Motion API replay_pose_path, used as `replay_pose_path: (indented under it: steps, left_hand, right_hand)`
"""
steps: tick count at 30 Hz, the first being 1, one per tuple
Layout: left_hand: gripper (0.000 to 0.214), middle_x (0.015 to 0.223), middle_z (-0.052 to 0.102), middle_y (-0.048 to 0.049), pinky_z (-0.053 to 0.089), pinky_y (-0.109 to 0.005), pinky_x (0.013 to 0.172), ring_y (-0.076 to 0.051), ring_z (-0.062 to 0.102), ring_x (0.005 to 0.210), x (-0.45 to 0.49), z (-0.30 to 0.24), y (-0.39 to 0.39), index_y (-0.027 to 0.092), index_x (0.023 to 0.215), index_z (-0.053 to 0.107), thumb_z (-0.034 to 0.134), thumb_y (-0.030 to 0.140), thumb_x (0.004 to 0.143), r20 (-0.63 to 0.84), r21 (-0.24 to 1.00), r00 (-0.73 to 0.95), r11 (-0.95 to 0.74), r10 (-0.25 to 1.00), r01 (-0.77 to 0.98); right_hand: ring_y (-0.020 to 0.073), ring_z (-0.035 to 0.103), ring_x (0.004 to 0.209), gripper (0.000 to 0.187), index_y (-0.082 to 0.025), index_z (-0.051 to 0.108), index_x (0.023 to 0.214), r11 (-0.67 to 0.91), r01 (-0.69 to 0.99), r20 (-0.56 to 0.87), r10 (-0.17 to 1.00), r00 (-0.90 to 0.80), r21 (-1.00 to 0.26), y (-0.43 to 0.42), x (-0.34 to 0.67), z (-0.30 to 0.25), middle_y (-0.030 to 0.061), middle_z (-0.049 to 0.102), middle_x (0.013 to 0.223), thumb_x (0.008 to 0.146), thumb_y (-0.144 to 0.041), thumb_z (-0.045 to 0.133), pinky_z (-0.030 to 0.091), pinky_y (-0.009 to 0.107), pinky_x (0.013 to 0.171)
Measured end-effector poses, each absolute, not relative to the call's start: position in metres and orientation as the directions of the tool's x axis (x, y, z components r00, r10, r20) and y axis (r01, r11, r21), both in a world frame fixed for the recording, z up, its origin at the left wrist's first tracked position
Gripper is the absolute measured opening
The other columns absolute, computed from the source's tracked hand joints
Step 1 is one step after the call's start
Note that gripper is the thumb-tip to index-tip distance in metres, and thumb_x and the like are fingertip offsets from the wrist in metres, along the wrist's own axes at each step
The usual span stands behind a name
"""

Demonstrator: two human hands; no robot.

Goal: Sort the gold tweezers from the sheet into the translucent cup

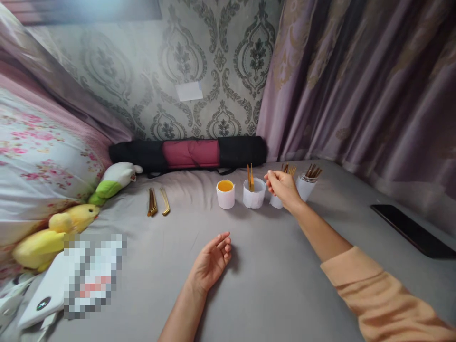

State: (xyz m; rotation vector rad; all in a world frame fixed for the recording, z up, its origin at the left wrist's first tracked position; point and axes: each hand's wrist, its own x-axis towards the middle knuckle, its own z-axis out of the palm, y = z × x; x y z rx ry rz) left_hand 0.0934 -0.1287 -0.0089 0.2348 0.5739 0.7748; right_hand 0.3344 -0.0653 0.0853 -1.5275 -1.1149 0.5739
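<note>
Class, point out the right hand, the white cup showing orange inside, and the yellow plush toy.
Right hand (284, 186): head view, back of the hand.
White cup (225, 199): head view, outer wall.
Yellow plush toy (37, 247): head view, body.

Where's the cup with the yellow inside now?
Head view, near mid-frame: the cup with the yellow inside stands just left of a white cup holding sticks, in front of the black-and-red roll.

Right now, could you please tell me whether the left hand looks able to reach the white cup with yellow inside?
Probably yes: the left hand looks empty, and only grey sheet shows between it and the white cup with yellow inside.
</note>
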Motion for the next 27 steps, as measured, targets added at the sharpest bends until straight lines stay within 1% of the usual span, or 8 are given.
replay_pose_path:
  steps: [6,10,13,17,21,23,25,27]
  left_hand:
    - [0.018,0.078,0.058,-0.004,0.041,-0.018,0.053,-0.007,0.052,0.062,0.094,-0.012,-0.128,0.01,0.091,0.058,0.055,0.018,0.076,-0.388,0.403,0.573,0.692,0.722,-0.599]
    - [0.016,0.076,0.057,-0.0037,0.04,-0.017,0.053,-0.006,0.052,0.061,0.095,-0.012,-0.128,0.01,0.088,0.059,0.056,0.019,0.075,-0.398,0.413,0.559,0.686,0.727,-0.598]
    - [0.017,0.075,0.057,-0.0038,0.039,-0.017,0.052,-0.006,0.051,0.06,0.096,-0.012,-0.127,0.01,0.087,0.059,0.056,0.02,0.074,-0.386,0.411,0.568,0.687,0.727,-0.6]
    - [0.016,0.074,0.057,-0.004,0.038,-0.017,0.052,-0.006,0.051,0.059,0.096,-0.013,-0.126,0.01,0.086,0.059,0.057,0.02,0.074,-0.381,0.431,0.555,0.673,0.74,-0.601]
    - [0.015,0.07,0.057,-0.0031,0.037,-0.017,0.05,-0.006,0.05,0.057,0.095,-0.012,-0.124,0.01,0.084,0.059,0.057,0.019,0.073,-0.405,0.438,0.565,0.695,0.719,-0.57]
    - [0.013,0.068,0.056,-0.0025,0.037,-0.016,0.05,-0.005,0.049,0.055,0.093,-0.009,-0.12,0.01,0.082,0.058,0.057,0.018,0.072,-0.454,0.505,0.52,0.69,0.723,-0.518]
    - [0.012,0.066,0.055,-0.0022,0.038,-0.017,0.05,-0.005,0.049,0.053,0.09,-0.006,-0.114,0.01,0.08,0.057,0.057,0.017,0.071,-0.497,0.605,0.432,0.658,0.752,-0.449]
    - [0.012,0.066,0.055,-0.0024,0.038,-0.017,0.049,-0.005,0.049,0.052,0.084,-0.003,-0.106,0.01,0.079,0.057,0.057,0.017,0.07,-0.506,0.682,0.352,0.615,0.787,-0.396]
  right_hand:
    - [0.0064,0.042,0.041,0.033,-0.016,0.053,0.073,0.045,0.203,0.125,0.909,0.398,-0.978,-0.086,0.313,0.071,-0.001,0.047,0.056,0.076,-0.048,0.045,0.028,0.016,0.033]
    - [0.0063,0.041,0.04,0.034,-0.016,0.053,0.071,0.015,0.147,0.067,0.931,0.358,-0.989,-0.095,0.293,0.055,-0.0009,0.047,0.055,0.075,-0.049,0.046,0.028,0.016,0.033]
    - [0.0068,0.041,0.04,0.034,-0.017,0.054,0.07,-0.034,0.144,0.014,0.949,0.316,-0.989,-0.101,0.276,0.035,-0.0013,0.047,0.053,0.074,-0.05,0.046,0.029,0.017,0.034]
    - [0.0086,0.044,0.04,0.036,-0.018,0.054,0.069,-0.049,0.21,0.002,0.971,0.238,-0.976,-0.103,0.254,0.006,-0.001,0.05,0.053,0.075,-0.051,0.042,0.032,0.019,0.036]
    - [0.0104,0.047,0.04,0.04,-0.018,0.056,0.07,-0.048,0.308,0.018,0.978,0.206,-0.95,-0.101,0.244,-0.013,0.0006,0.054,0.053,0.076,-0.054,0.038,0.035,0.021,0.039]
    - [0.0115,0.048,0.041,0.042,-0.018,0.057,0.07,-0.035,0.372,0.05,0.975,0.215,-0.928,-0.1,0.243,-0.017,0.0016,0.056,0.053,0.077,-0.053,0.036,0.036,0.022,0.041]
    - [0.0129,0.05,0.044,0.042,-0.018,0.057,0.067,-0.028,0.444,0.084,0.969,0.231,-0.896,-0.1,0.243,-0.021,0.0031,0.057,0.054,0.079,-0.052,0.034,0.036,0.023,0.043]
    - [0.0141,0.051,0.047,0.041,-0.019,0.056,0.065,-0.029,0.509,0.112,0.963,0.245,-0.86,-0.102,0.244,-0.023,0.0045,0.059,0.056,0.08,-0.05,0.033,0.035,0.023,0.045]
